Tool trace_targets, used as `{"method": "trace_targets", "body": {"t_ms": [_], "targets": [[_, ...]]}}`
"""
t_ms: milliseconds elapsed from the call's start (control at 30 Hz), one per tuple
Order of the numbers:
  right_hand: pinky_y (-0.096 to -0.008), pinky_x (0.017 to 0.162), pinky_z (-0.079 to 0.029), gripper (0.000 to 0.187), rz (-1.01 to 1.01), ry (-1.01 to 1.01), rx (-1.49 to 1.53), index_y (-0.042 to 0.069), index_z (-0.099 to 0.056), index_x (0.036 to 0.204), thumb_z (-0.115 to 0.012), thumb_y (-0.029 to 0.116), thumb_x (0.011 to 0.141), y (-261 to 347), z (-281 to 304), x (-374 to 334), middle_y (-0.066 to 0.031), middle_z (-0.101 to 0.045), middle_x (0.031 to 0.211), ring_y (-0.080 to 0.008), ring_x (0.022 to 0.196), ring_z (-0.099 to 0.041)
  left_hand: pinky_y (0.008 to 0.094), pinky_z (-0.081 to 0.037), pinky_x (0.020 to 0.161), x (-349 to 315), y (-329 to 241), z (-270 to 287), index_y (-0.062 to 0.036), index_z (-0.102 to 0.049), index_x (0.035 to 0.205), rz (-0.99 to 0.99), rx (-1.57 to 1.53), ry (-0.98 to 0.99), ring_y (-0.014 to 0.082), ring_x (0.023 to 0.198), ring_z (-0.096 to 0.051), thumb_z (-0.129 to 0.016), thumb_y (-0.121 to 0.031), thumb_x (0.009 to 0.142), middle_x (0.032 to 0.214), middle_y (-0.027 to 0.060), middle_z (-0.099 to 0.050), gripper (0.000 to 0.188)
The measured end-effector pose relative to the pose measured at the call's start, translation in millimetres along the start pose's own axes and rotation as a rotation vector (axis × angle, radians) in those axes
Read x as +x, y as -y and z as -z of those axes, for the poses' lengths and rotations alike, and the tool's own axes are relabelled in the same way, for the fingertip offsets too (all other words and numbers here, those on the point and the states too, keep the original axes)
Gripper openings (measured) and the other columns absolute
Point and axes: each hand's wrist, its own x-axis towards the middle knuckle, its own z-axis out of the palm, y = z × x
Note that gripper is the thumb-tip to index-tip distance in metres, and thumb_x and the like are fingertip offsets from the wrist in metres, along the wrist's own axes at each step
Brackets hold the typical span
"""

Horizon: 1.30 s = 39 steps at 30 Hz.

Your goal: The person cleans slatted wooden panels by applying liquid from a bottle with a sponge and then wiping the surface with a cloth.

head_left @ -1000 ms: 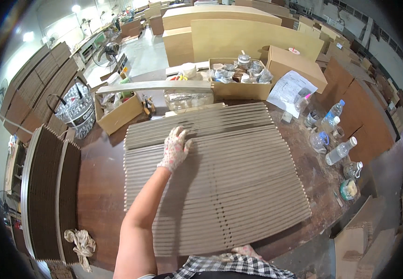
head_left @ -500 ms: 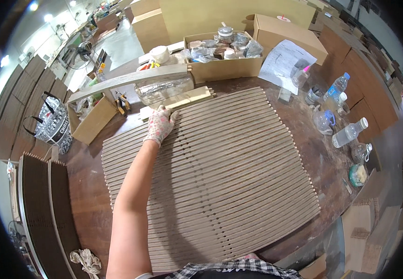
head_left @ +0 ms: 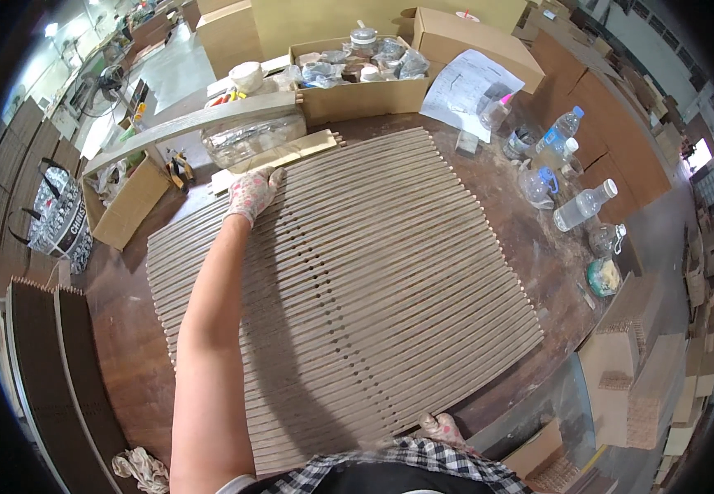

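Note:
A wide array of thin grey-brown wooden slats (head_left: 357,263), laid side by side, covers the middle of the table. Small light pegs stick out along the slat ends, and rows of dark holes run across them. My left hand (head_left: 254,195), in a white glove with a pink pattern, lies on the far edge of the slats, thumb apart from the fingers. At the near edge, close to my body, my right hand (head_left: 441,429) in a similar glove touches the closest slats. Its fingers are partly hidden. Just beyond my left hand lies a pale wooden piece (head_left: 279,159) with pegs at its end.
Clear bottles (head_left: 585,206) and a green-white tub (head_left: 603,277) line the right side. An open carton of bagged parts (head_left: 365,99) and a paper sheet (head_left: 470,92) sit at the back. Pliers (head_left: 180,169) lie by a small carton (head_left: 132,206). Dark boards (head_left: 48,370) stand at left.
The whole view has shifted, so the table appears further left and higher. My right hand now shows more at the near edge; my left hand stays at the far edge.

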Motion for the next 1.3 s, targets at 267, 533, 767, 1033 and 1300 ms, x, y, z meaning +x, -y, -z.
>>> {"method": "trace_targets", "body": {"t_ms": [267, 533, 767, 1033, 1300], "targets": [[-0.0364, 0.054, -0.038, 0.044, -0.139, 0.174, 0.349, 0.013, -0.055, 0.072, -0.06, 0.05, 0.095, -28.5, -3.7, 23.7, 0.0006, -0.044, 0.057, -0.0163, 0.059, -0.047, 0.0459, -0.047, 0.097, -4.5, 16.3, -10.8, -0.0136, -0.067, 0.123, 0.038, 0.023, -0.071, 0.0371, 0.113, -0.063, -0.045, -0.051, 0.098, 0.117, 0.0185, -0.068, 0.05], [-0.0346, 0.053, -0.037, 0.045, 0.161, -0.116, 0.066, 0.01, -0.055, 0.075, -0.057, 0.05, 0.096, 19.4, 2.7, -19.6, -0.0014, -0.048, 0.062, -0.016, 0.058, -0.046, 0.0465, -0.048, 0.097, -36.6, 8.3, -8.3, -0.0135, -0.066, 0.125, 0.047, 0.081, -0.037, 0.0359, 0.113, -0.063, -0.039, -0.054, 0.1, 0.119, 0.0164, -0.068, 0.055], [-0.0352, 0.057, -0.04, 0.049, 0.262, -0.195, -0.049, 0.004, -0.056, 0.082, -0.054, 0.051, 0.097, -12.3, 13.5, -31.1, -0.0058, -0.052, 0.068, -0.0167, 0.062, -0.048, 0.0474, -0.048, 0.096, -98.9, 18.4, -1.2, -0.0144, -0.069, 0.115, 0.112, 0.032, -0.048, 0.0363, 0.11, -0.064, -0.039, -0.051, 0.099, 0.116, 0.0157, -0.069, 0.05], [-0.0336, 0.058, -0.035, 0.051, 0.371, -0.005, -0.033, 0.007, -0.05, 0.077, -0.049, 0.052, 0.1, -33.7, 43.7, -35.5, 0.0008, -0.043, 0.07, -0.0102, 0.066, -0.038, 0.0471, -0.049, 0.094, -168.4, 20.1, 12.5, -0.016, -0.07, 0.114, 0.216, 0.042, -0.075, 0.0337, 0.108, -0.066, -0.042, -0.047, 0.099, 0.113, 0.0132, -0.071, 0.044], [-0.0411, 0.064, -0.043, 0.071, 0.4, 0.04, -0.2, -0.004, -0.057, 0.079, -0.042, 0.062, 0.099, -66.7, 69.0, -24.8, -0.0094, -0.05, 0.067, -0.0172, 0.069, -0.045, 0.0472, -0.05, 0.093, -228.4, 26.3, 17.7, -0.0157, -0.071, 0.112, 0.337, 0.013, -0.111, 0.0361, 0.106, -0.066, -0.041, -0.05, 0.098, 0.112, 0.0145, -0.07, 0.047]]}}
